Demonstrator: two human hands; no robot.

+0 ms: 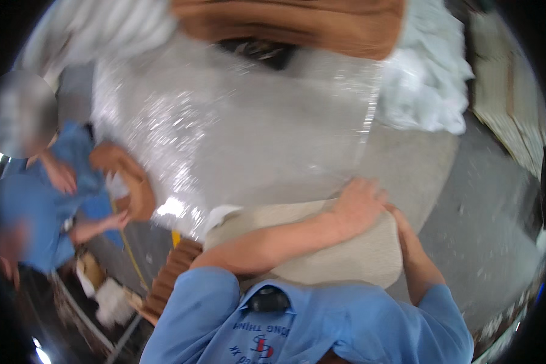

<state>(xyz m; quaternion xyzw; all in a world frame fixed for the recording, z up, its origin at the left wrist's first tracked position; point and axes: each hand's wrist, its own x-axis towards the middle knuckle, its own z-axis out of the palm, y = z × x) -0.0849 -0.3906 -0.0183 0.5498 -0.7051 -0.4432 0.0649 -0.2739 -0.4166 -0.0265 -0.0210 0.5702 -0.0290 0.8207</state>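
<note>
A beige fabric-covered cushion [309, 255] with rounded corners is held against my body at the near side of a work surface. My left forearm lies across it, and my left hand [361, 208] grips its far right corner. Close beside that hand, my right hand [399, 221] is closed on the cushion's right edge, its fingertips largely hidden. Motion blurs both hands somewhat. A small white piece [223, 213] shows at the cushion's far left corner. Just beyond the cushion, a clear plastic sheet [267, 133] spreads over the grey surface [412, 151].
A large brown padded piece [291, 21] lies at the far side, with a black item [261, 51] by it. White plastic-wrapped goods [428, 79] sit at far right, near stacked pale panels [506, 91]. At left, two people in blue handle a brown curved piece [141, 188].
</note>
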